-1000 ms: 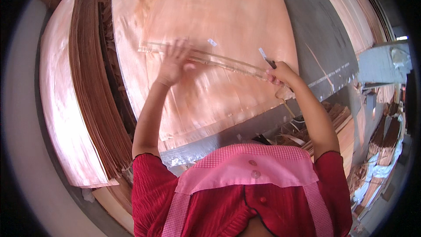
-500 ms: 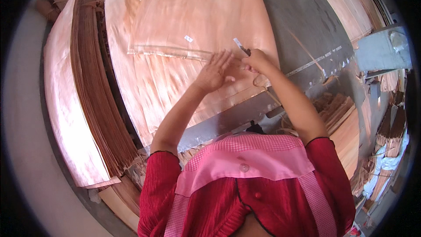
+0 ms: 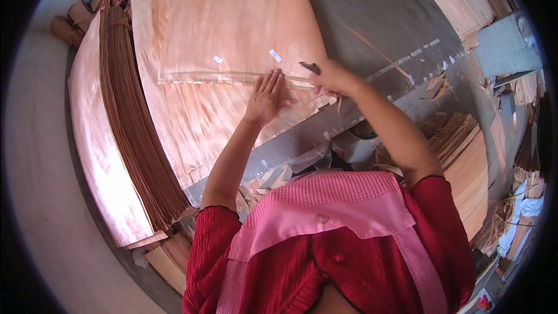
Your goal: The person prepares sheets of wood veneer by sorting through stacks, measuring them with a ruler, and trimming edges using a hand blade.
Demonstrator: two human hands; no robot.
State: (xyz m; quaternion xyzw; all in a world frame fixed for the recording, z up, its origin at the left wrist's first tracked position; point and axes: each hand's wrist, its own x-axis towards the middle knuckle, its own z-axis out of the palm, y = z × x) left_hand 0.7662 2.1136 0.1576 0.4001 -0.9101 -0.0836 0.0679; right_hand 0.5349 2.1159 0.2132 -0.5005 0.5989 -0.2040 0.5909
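Both forearms are reaching forward from the lower edge, bare below red sleeves. The left hand (image 3: 266, 97) is lying flat, palm down, fingers (image 3: 273, 80) stretched out together and pointing away. The right hand (image 3: 330, 77) is curling closed just beside it, wrist bending slightly leftward, elbow out.

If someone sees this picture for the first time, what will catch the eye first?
Probably the large pale veneer sheet spread over the grey table. At its near edge the left hand presses flat on a long clear strip, while the right hand grips a small dark tool. A tall veneer stack stands left.
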